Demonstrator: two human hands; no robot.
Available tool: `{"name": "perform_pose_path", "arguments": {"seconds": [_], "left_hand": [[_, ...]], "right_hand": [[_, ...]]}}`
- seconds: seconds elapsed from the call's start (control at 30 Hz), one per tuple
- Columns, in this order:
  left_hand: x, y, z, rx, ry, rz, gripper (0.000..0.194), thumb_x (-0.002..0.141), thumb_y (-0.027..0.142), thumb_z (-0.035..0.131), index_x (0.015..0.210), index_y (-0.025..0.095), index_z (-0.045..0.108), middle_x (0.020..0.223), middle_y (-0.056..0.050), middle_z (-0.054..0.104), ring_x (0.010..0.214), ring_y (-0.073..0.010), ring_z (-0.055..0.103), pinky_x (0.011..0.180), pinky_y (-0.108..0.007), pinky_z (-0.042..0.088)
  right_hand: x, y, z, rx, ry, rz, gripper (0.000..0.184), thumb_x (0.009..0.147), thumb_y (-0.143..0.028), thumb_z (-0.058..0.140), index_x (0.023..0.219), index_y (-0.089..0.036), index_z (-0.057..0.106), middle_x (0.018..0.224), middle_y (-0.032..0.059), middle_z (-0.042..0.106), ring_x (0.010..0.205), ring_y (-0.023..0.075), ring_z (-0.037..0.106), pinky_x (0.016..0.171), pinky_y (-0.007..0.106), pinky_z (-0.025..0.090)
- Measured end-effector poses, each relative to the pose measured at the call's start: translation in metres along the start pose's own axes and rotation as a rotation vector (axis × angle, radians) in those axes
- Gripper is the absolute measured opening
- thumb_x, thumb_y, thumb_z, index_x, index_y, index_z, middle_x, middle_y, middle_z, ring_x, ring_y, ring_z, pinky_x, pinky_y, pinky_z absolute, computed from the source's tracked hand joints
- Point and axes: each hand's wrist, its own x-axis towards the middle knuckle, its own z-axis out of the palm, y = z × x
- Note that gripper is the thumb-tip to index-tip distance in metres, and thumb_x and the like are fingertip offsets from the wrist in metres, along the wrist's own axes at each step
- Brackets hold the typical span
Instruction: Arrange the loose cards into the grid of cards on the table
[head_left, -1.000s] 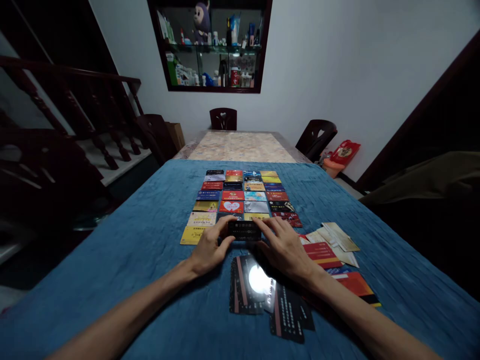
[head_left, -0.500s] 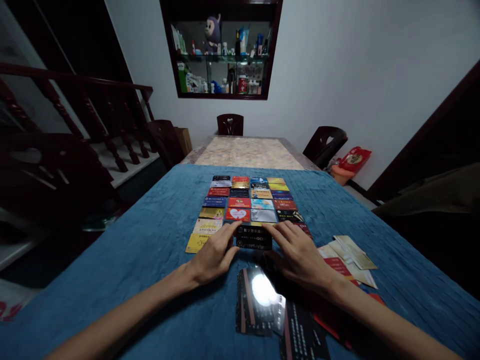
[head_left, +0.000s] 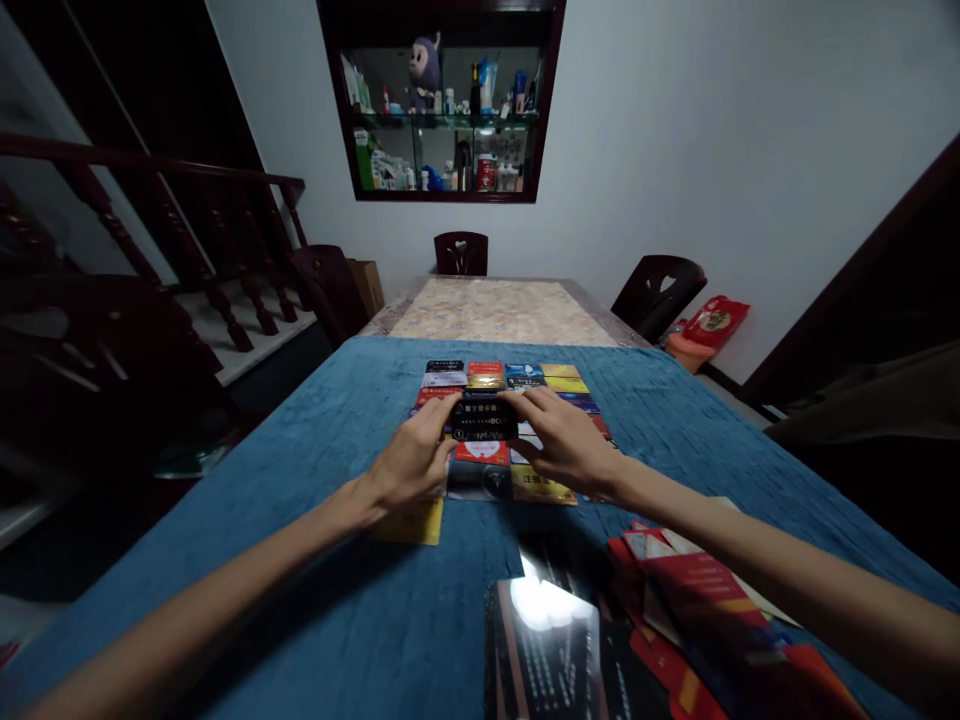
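Observation:
A black card with light print is held by its two short ends, my left hand pinching the left end and my right hand the right end. The card hovers over the middle of a grid of coloured cards laid in rows on a blue cloth. Both hands cover part of the grid. A yellow card shows below my left wrist and a gold one below my right hand.
Loose black glossy cards and a heap of red and beige cards lie near me at the right. Beyond the cloth is a marble-patterned tabletop with dark chairs, a stair rail at left, a wall cabinet above.
Both hands have carried the black card away from me, from the near edge of the grid up over its middle rows. The view has shifted, so the loose cards sit lower in frame.

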Motion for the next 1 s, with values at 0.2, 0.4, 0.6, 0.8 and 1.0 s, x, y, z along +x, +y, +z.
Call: {"name": "perform_pose_path", "arguments": {"seconds": [0.2,0.4,0.6,0.8,1.0], "left_hand": [[0.035,-0.038,-0.01,0.094,0.019,-0.095,0.052,0.081,0.006,0.052,0.133,0.012,0.049,0.111,-0.011,0.063,0.101,-0.0223,0.062,0.094,-0.038,0.054],[0.062,-0.085,-0.01,0.169,0.02,-0.197,0.055,0.078,0.009,0.053,0.132,0.009,0.052,0.105,-0.01,0.063,0.096,-0.0221,0.061,0.094,-0.036,0.052],[0.087,-0.125,0.001,0.195,0.013,-0.315,0.056,0.072,0.006,0.054,0.129,0.01,0.057,0.1,-0.008,0.066,0.087,-0.0202,0.06,0.088,-0.034,0.051],[0.114,-0.149,0.012,0.191,-0.027,-0.437,0.051,0.071,0.003,0.053,0.12,0.01,0.063,0.088,-0.005,0.067,0.08,-0.0189,0.061,0.082,-0.03,0.05],[0.133,-0.176,0.025,0.189,-0.084,-0.497,0.047,0.066,0.004,0.055,0.111,0.012,0.068,0.08,-0.003,0.068,0.077,-0.0194,0.062,0.076,-0.027,0.049]], "right_hand": [[0.057,0.015,0.01,-0.051,-0.109,0.101,0.048,0.087,-0.019,0.059,0.134,-0.016,0.048,0.116,0.0137,0.064,0.105,0.026,0.056,0.085,0.037,0.047],[0.109,0.027,0.025,-0.103,-0.223,0.212,0.05,0.089,-0.022,0.061,0.136,-0.015,0.049,0.126,0.0156,0.062,0.116,0.0282,0.057,0.087,0.034,0.047],[0.145,0.048,0.053,-0.095,-0.227,0.238,0.05,0.086,-0.021,0.064,0.134,-0.017,0.051,0.127,0.0159,0.063,0.116,0.0293,0.06,0.084,0.032,0.048],[0.174,0.076,0.079,-0.082,-0.255,0.271,0.051,0.083,-0.019,0.064,0.132,-0.015,0.054,0.127,0.0158,0.065,0.114,0.0285,0.061,0.085,0.029,0.046],[0.192,0.099,0.104,-0.075,-0.322,0.311,0.049,0.081,-0.019,0.064,0.13,-0.017,0.058,0.115,0.0115,0.072,0.103,0.025,0.066,0.078,0.026,0.046]]}}
